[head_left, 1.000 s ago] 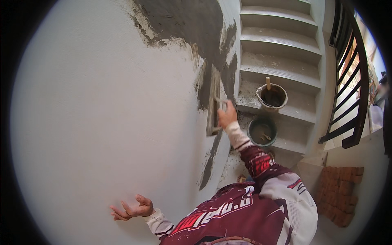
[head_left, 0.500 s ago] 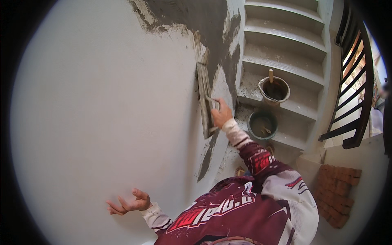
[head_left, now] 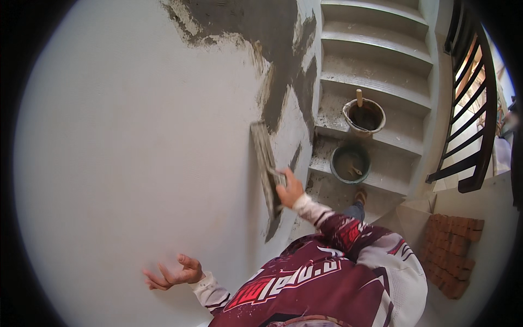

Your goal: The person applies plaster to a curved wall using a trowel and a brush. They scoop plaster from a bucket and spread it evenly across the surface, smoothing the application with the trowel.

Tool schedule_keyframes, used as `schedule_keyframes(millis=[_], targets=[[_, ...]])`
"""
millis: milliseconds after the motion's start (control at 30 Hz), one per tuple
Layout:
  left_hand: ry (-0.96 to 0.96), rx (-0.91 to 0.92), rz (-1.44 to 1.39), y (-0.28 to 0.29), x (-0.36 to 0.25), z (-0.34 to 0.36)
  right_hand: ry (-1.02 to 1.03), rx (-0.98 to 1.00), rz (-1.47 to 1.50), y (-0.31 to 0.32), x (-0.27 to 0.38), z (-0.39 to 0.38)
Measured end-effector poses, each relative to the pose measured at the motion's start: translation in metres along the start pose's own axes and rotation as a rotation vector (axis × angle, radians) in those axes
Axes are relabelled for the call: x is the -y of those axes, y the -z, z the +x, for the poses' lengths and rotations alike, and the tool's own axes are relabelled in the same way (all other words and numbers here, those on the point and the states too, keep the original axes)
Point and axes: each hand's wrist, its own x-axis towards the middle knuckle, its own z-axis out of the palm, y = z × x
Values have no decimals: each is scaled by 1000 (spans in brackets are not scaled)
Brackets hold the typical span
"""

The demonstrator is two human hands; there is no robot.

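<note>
My right hand grips the handle of a long, mortar-smeared plastering float. Its blade lies against the white wall, beside the lower part of a dark grey mortar patch with ragged edges. Over at the lower left, my left hand is open and empty, fingers apart, close to the wall; whether it touches the surface I cannot tell. On the steps to the right stand a bucket of dark mortar with a wooden handle sticking up, and a green-grey bucket of murky water with a brush in it.
Pale stairs, speckled with mortar, climb along the wall. A dark railing borders their right side. Reddish-brown bricks are stacked at the lower right. My foot shows just below the water bucket.
My right hand has drawn the float downward along the wall and slightly left. A foot has come into sight below the water bucket. My left hand has stayed almost in place.
</note>
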Motion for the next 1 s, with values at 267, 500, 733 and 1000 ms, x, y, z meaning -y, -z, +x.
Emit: schedule_keyframes(millis=[267, 500, 733, 1000], targets=[[2, -6, -61, -2, -1, -2, -16, -172, 2, 50, 12, 123], [-11, -8, -22, -4, 2, -4, -198, -148, 176, 12, -20, 40], [-9, -12, 8, -5, -1, -1, -270, -182, 223, -91, -54, 31], [-52, 88, -60, -10, -3, 2, -285, -259, 192, -66, -43, 80]])
